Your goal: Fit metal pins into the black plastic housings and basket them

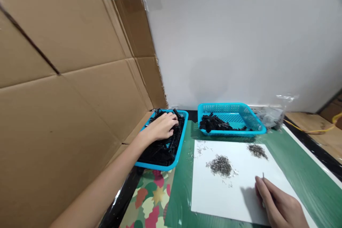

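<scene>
My left hand [164, 127] is over the left blue basket [184, 121], touching the black plastic pieces [157, 153] heaped inside. Its fingers are bent and the thumb stands apart from them; nothing shows held between them. At the lower right, my right hand [280, 203] is closed around a thin metal tool [263, 175], whose tip pokes up past the fingers. Most of that tool is hidden. This hand is over a white sheet [213, 197] bearing a pile of tiny metal parts [220, 166] and a smaller metal pile [257, 151].
A second blue basket [232, 107] with black pieces [213, 123] stands behind the sheet. Beside it lies a clear plastic bag [271, 115]. Cardboard [80, 114] walls off the left side, and a pale wall [240, 42] rises behind. Green covering [181, 192] lies under the sheet.
</scene>
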`<control>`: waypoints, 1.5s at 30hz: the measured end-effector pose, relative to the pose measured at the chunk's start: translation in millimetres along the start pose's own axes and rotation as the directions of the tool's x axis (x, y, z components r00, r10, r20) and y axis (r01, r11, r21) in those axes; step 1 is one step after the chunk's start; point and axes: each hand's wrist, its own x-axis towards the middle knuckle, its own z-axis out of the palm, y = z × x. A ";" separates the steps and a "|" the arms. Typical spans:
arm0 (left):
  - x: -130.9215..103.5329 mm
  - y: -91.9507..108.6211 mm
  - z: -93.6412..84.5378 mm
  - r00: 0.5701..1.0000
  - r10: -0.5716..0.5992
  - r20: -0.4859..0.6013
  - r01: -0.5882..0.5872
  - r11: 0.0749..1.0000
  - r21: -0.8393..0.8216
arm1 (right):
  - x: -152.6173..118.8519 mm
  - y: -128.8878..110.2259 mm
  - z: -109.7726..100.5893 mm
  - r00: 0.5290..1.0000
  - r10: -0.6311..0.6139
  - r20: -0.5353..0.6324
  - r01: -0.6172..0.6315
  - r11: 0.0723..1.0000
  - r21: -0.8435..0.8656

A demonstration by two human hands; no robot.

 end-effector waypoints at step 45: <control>5.6 211.2 40.2 0.987 0.077 0.142 0.138 0.056 -0.989 | 34.4 -44.0 -22.0 0.986 0.101 0.133 -0.158 0.829 0.537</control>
